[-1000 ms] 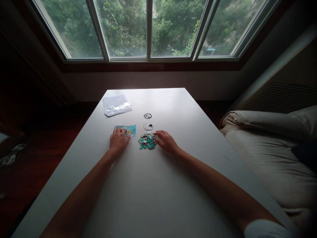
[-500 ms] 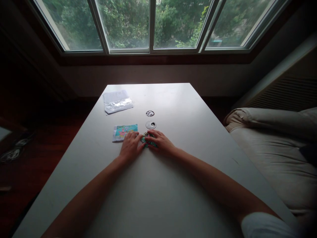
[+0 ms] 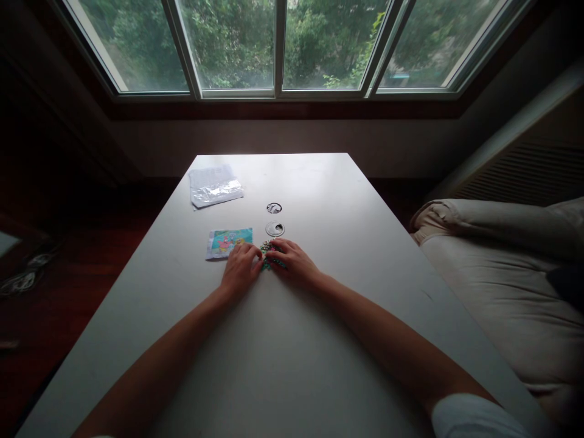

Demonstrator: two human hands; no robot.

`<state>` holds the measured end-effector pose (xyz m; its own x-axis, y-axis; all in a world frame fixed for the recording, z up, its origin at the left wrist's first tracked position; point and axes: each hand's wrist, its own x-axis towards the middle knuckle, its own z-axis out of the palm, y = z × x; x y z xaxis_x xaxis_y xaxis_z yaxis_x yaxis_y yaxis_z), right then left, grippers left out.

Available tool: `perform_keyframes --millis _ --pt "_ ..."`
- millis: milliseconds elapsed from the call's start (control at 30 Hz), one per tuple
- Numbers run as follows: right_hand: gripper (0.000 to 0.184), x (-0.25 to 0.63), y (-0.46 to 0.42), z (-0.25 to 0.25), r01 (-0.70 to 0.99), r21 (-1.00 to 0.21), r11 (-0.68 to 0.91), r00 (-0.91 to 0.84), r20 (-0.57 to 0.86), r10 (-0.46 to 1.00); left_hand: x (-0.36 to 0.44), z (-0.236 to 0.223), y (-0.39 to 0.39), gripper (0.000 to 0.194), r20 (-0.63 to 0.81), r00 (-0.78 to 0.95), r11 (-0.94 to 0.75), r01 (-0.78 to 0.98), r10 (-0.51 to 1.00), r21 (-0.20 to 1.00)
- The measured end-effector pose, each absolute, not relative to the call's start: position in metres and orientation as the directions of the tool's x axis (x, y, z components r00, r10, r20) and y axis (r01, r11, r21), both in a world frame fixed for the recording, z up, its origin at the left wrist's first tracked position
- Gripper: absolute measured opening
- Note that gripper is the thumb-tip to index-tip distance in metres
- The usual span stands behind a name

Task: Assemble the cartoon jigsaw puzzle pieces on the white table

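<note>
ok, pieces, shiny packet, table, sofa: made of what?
Pieces: perhaps printed card; coloured, but too small to tell finish.
Shiny packet: likely glossy plastic film, from its crinkled glare.
Table: maybe laminate or paint, smooth white satin; soft far-end sheen.
Sofa: probably matte cloth, by its soft creases.

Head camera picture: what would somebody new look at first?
Probably the bright window at the top, with green trees outside, and the white table below it. Near the table's middle is a little colourful pile, with the left hand at its left and the right hand partly over its right side. The blue picture stands out too, lying partly behind the left hand.
</note>
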<state>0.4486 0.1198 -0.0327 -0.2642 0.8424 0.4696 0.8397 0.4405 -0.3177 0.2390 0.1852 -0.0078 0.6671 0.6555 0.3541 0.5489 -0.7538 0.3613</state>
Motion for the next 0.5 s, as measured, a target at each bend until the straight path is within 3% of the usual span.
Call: perform_keyframes --millis 333,500 --pt "0.023 0.4504 0.1214 -0.0287 0.812 -0.356 0.463 -0.277 0.462 0.842 0.2366 -0.0060 0.1879 0.006 0.354 0.680 -0.764 0.531 0.642 0.366" --pt "0.028 0.4461 0.1222 -0.0259 0.830 -0.347 0.437 -0.266 0.443 0.857 0.2379 -0.0057 0.1899 0.008 0.351 0.691 -0.771 0.518 0.632 0.369"
